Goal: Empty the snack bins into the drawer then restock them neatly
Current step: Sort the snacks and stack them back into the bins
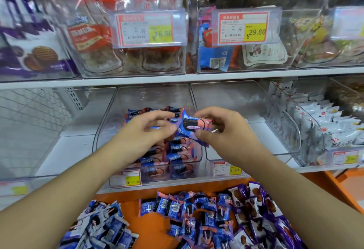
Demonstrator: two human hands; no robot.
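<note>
Setting: shop shelving, white shelf boards (pixel 137 80) carrying clear plastic bins, with an orange drawer (pixel 157 223) pulled out below.

Top shelf, left to right: purple waffle-biscuit packs (pixel 33 47); a bin of red-labelled snack bags (pixel 92 37) with a price tag reading 16.80 (pixel 146 29); a bin of mixed packets (pixel 222 55) tagged 29.80 (pixel 244 27); a further bin at far right, contents blurred.

Middle shelf, left to right: a clear bin at far left (pixel 39 130), which looks empty; the centre bin (pixel 106 118), partly filled with blue-and-pink cookie packets (pixel 177 150) stacked in fairly tidy rows; an empty bin beside it (pixel 256 110), price label 9.90 (pixel 234 169); a bin of white packets at right (pixel 325 126).

Hands: both are over the centre bin. Left hand (pixel 151 128) has its fingers curled, fingertips at the left end of a single cookie packet (pixel 192 125); whether it also pinches a packet beneath I cannot tell. Right hand (pixel 222 128) pinches the right end of the same packet between thumb and fingers. The packet is held above the stacked rows, not yet laid down.

Drawer: loose piles remain: blue-white packets at left (pixel 102 227), more blue-pink cookie packets in the middle (pixel 189 209), purple waffle packets at right (pixel 262 207).

Progress, judged: emptying looks done; restocking is under way. The centre bin is roughly half filled, and its neighbours on both sides have not been started. Most of the work is still ahead.
</note>
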